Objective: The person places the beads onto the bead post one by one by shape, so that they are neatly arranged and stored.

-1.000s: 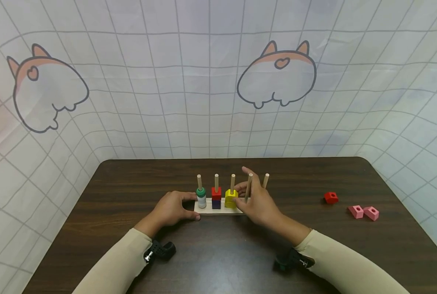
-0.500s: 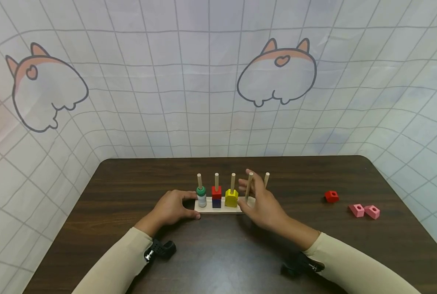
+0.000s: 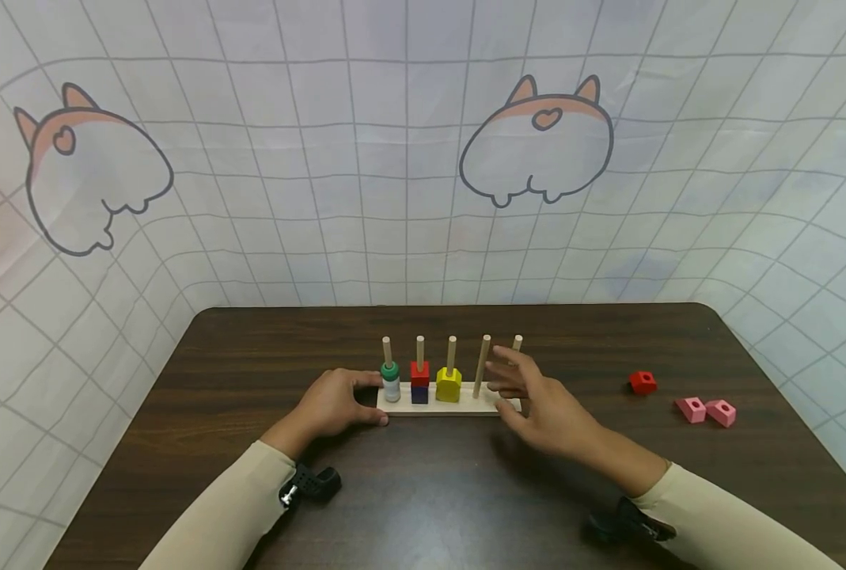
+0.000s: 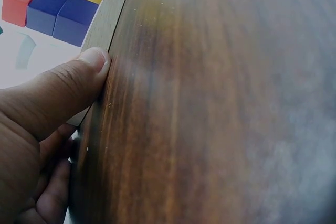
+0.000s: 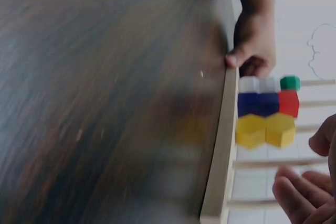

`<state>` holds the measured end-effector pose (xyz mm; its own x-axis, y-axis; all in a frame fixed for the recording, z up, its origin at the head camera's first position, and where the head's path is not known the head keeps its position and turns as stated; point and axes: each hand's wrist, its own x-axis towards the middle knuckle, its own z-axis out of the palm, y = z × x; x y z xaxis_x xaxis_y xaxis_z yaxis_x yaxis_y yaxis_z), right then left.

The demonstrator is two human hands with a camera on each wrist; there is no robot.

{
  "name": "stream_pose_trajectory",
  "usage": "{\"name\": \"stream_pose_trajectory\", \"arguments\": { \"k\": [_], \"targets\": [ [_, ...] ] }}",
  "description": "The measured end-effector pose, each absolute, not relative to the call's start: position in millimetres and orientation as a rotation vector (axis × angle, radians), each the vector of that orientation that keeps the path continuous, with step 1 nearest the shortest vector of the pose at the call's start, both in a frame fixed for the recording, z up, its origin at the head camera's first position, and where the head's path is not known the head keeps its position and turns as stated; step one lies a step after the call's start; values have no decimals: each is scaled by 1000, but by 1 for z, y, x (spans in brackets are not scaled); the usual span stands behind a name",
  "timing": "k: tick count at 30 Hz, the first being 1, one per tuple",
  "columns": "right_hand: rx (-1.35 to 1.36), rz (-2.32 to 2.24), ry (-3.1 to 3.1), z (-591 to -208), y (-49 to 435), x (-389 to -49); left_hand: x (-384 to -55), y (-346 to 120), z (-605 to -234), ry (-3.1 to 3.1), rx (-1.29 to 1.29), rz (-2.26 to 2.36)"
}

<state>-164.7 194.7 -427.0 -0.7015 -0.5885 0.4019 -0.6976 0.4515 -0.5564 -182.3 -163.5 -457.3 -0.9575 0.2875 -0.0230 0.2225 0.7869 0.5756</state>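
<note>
A pale wooden peg board point(image 3: 467, 404) with a row of upright pegs stands at the middle of the table. My left hand point(image 3: 330, 402) grips its left end, the thumb point(image 4: 93, 61) against the front edge. The leftmost peg carries white pieces point(image 3: 392, 391) under a green one point(image 3: 389, 370). Beside it, blue blocks point(image 4: 77, 17) sit under a red block point(image 3: 419, 374), followed by yellow blocks point(image 3: 448, 386). Two bare pegs stand to the right. Close to these, my right hand point(image 3: 554, 412) has loosely bent fingers and holds nothing; it partly hides the rightmost peg.
On the right of the dark wooden table point(image 3: 423, 491) lie a loose red block point(image 3: 642, 383) and two pink blocks, one point(image 3: 691, 409) close beside the other point(image 3: 721, 412). A white grid-patterned curtain point(image 3: 408, 237) hangs behind the table.
My right hand has let go of the yellow blocks and moved right, past the fourth peg. The left hand and the peg board have stayed in place.
</note>
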Motion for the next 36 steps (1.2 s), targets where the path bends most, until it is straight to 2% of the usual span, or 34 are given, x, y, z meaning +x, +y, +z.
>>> {"name": "stream_pose_trajectory", "arguments": {
  "k": [8,24,36],
  "targets": [
    [1109,914,-2501,-425,235,-174,-182,-163,-457,2862,395,897],
    [631,737,-2741,-430,332,-204,-183,-163,-458,2856,407,914],
    [392,563,-2971,-435,371,-216,-183,-163,-457,2848,391,911]
  ]
}}
